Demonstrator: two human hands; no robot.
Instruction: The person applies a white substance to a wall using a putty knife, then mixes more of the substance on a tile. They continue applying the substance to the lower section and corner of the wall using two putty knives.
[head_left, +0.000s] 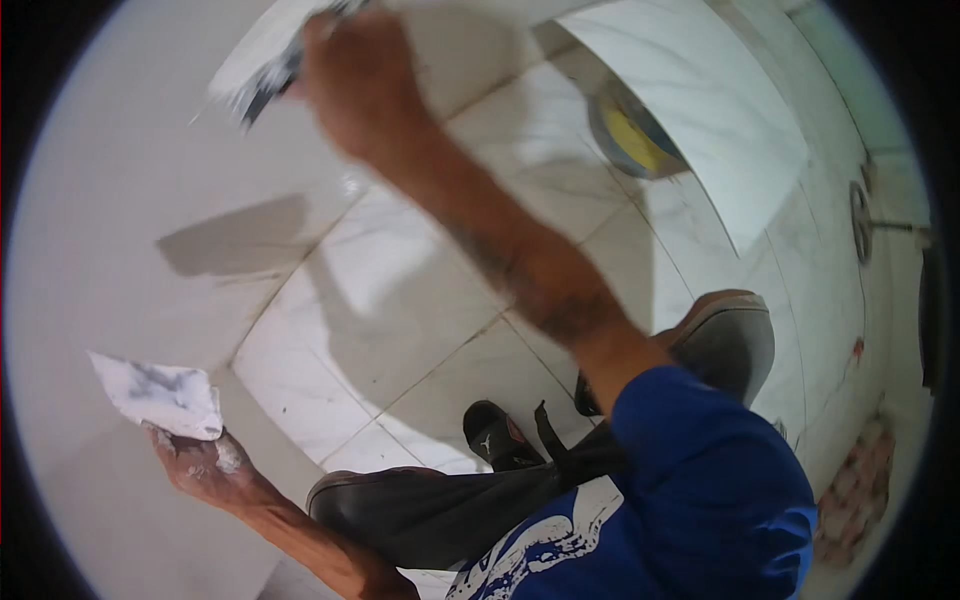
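I am reading the head feed remotely; the frame is fisheye and blurring towards the top.

Right hand: it is sitting at 12 o'clock in the frame, with the arm stretching up from the blue sleeve at 5 o'clock. The fingers are curling shut around the near end of a flat blade, which is coated in white paste and sticking out towards 9 o'clock from the hand. Motion blur is hiding the exact finger placement. I cannot tell whether the blade edge is touching the pale wall.

Left hand: it is sitting at 8 o'clock, flecked with white, thumb and fingers pinching closed on the lower edge of a white-smeared plate. The plate is lying roughly flat, extending towards 10 o'clock from the hand, well apart from the blade.

Surroundings: a marble-look tile floor is filling the centre. A black sandal is resting on it at 6 o'clock. A large loose tile is lying at 2 o'clock, partly covering a yellow-centred round object.
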